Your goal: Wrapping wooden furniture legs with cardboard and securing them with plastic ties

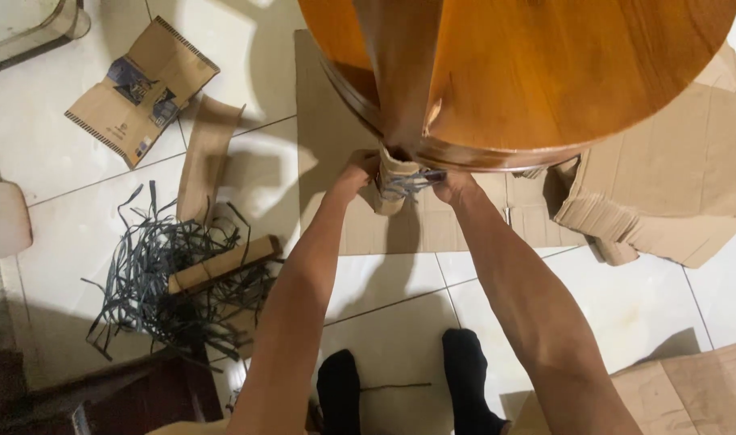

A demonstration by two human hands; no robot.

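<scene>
Both hands, left hand (358, 171); right hand (455, 187), grip cardboard wrap (399, 184)

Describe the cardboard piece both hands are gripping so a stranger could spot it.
Find the round wooden tabletop. At its near rim, the left hand and right hand grip a cardboard wrap. Unlike the flat cardboard sheets nearby, it is bound with dark strapping.

White tiled floor (400, 298) — flattened cardboard (432, 225), black strapping pile (159, 282), folded box (142, 89).
</scene>
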